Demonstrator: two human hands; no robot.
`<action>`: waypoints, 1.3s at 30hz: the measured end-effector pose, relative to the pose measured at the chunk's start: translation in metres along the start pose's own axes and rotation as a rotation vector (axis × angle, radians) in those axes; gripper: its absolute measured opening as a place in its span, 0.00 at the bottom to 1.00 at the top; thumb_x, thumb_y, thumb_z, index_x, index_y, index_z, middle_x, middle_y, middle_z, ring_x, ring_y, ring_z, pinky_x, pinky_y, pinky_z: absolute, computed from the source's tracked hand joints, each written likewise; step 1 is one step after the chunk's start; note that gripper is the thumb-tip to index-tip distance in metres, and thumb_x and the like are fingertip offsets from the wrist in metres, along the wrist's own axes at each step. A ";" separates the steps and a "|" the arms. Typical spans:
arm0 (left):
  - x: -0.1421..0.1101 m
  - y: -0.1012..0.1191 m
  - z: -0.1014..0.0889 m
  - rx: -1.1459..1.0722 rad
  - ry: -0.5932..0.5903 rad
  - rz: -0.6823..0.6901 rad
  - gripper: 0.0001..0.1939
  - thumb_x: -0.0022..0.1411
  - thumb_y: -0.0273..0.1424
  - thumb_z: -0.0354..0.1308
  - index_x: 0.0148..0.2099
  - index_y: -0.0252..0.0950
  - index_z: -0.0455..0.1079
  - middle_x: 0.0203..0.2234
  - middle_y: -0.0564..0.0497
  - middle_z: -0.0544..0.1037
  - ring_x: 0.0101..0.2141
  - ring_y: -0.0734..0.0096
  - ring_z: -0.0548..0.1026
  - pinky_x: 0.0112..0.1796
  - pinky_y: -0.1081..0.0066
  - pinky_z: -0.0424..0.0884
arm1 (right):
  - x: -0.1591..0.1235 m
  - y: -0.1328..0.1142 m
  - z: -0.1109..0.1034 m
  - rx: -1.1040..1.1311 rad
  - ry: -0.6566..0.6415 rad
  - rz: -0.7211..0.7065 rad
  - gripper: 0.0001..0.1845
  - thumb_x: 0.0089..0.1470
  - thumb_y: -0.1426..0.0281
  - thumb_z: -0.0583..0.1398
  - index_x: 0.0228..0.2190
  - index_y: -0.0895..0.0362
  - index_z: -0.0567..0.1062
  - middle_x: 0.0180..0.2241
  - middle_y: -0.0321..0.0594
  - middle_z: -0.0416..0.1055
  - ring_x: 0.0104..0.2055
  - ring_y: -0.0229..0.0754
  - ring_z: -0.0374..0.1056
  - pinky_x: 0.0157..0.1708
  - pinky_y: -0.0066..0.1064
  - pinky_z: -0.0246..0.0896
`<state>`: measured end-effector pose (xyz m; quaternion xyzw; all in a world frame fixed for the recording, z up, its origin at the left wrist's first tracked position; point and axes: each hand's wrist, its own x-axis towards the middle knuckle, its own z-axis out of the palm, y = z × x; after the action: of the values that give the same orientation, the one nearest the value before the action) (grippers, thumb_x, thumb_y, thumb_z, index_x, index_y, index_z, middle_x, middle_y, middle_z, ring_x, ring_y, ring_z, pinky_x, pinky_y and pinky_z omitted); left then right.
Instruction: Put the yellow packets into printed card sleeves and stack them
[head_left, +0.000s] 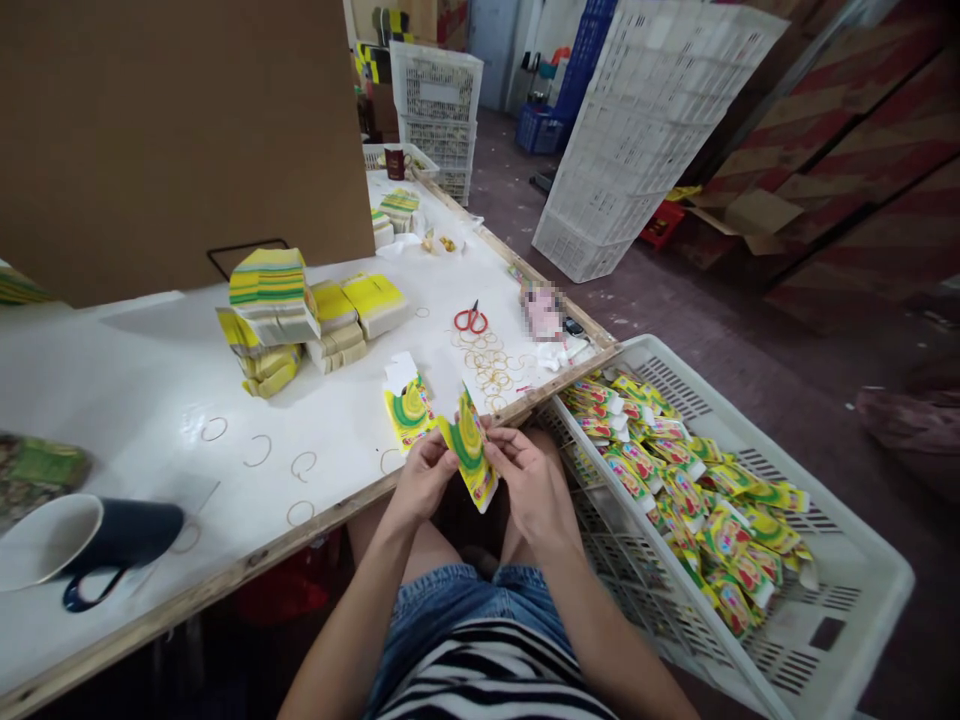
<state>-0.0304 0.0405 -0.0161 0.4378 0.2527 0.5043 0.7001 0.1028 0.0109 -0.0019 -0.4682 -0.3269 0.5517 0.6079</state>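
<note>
Between my two hands, just off the table's front edge, is a yellow and green printed carton [469, 452], tilted. My left hand [426, 478] pinches its left side with thumb and fingers. On its right side, my right hand [531, 482] grips it the same way. A second flattened carton [409, 408] with a white flap lies on the white table [337, 430] just beyond my left hand. Past my hands, loose rubber bands [491, 365] are heaped near red-handled scissors [472, 318].
At my right stands a white plastic crate [847, 590] holding many folded cartons [720, 510]. Stacks of flat cartons [274, 300] sit at the back by a brown cardboard sheet [180, 140]. A dark blue mug [127, 535] is at the left. Tall stacked crates [645, 120] stand beyond the table.
</note>
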 end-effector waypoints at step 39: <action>-0.033 -0.004 0.033 0.226 -0.079 -0.277 0.24 0.54 0.33 0.66 0.52 0.38 0.66 0.39 0.45 0.80 0.38 0.62 0.78 0.36 0.70 0.73 | -0.029 -0.025 -0.070 -0.464 -0.085 -0.264 0.17 0.60 0.58 0.57 0.47 0.52 0.74 0.41 0.44 0.75 0.43 0.46 0.71 0.44 0.37 0.65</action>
<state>-0.0139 -0.0022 -0.0062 0.4942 0.3379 0.3538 0.7186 0.1703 -0.0308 0.0003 -0.5248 -0.5282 0.3973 0.5365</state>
